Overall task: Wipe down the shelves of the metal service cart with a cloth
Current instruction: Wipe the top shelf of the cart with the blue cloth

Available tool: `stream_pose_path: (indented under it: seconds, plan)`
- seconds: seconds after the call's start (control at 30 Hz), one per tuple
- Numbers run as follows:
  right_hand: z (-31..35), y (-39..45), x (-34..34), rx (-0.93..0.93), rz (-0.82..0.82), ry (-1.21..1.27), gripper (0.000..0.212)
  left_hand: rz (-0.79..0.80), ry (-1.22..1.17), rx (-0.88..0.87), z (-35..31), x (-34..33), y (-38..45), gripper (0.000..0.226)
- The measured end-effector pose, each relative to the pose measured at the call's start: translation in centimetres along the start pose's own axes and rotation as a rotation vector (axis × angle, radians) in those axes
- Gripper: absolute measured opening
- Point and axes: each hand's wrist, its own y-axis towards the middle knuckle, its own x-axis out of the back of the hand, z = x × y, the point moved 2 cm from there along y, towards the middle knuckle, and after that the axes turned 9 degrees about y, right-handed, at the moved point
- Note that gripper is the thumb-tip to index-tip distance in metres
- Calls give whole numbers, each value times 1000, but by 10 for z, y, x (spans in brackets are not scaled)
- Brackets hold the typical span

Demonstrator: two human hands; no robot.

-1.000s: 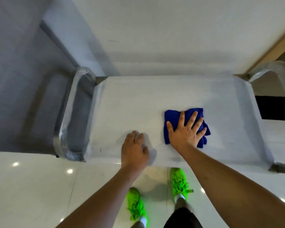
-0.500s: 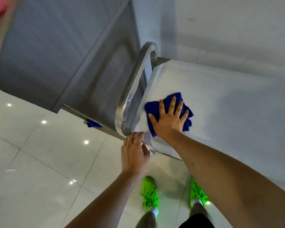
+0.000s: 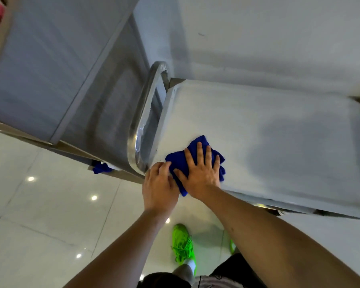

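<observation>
The metal service cart's top shelf fills the right of the head view, with its curved steel handle at the left end. A crumpled blue cloth lies at the shelf's near left corner. My right hand presses flat on the cloth, fingers spread. My left hand rests on the cart's near left corner, right beside the cloth, its fingers curled over the edge. The lower shelves are hidden under the top one.
A grey cabinet or wall panel stands left of the cart, with a second bit of blue cloth at its base. White wall behind. Glossy tiled floor below, my green shoes close to the cart.
My right hand has slid the cloth from the shelf's middle to its near left corner. My left hand moved along the front edge to that corner. The view swung left.
</observation>
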Motion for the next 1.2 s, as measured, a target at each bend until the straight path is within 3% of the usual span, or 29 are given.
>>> stream_pose_path:
  seconds: [0.27, 0.67, 0.9, 1.07, 1.2]
  plan:
    - [-110, -51, 27, -168, -127, 48, 81, 119, 60, -198, -78, -31, -2, 40]
    - [-320, -129, 95, -663, -248, 77, 86, 305, 156, -564, -257, -114, -25, 45]
    - [-371, -110, 124, -696, -280, 77, 84, 296, 127, -598, -306, -142, -27, 42]
    - [-385, -60, 146, -665, -311, 113, 83, 189, 105, -571, -305, -148, -7, 36]
    - [-396, -2, 167, -637, -299, 120, 82, 196, 137, -524, -296, -143, 12, 47]
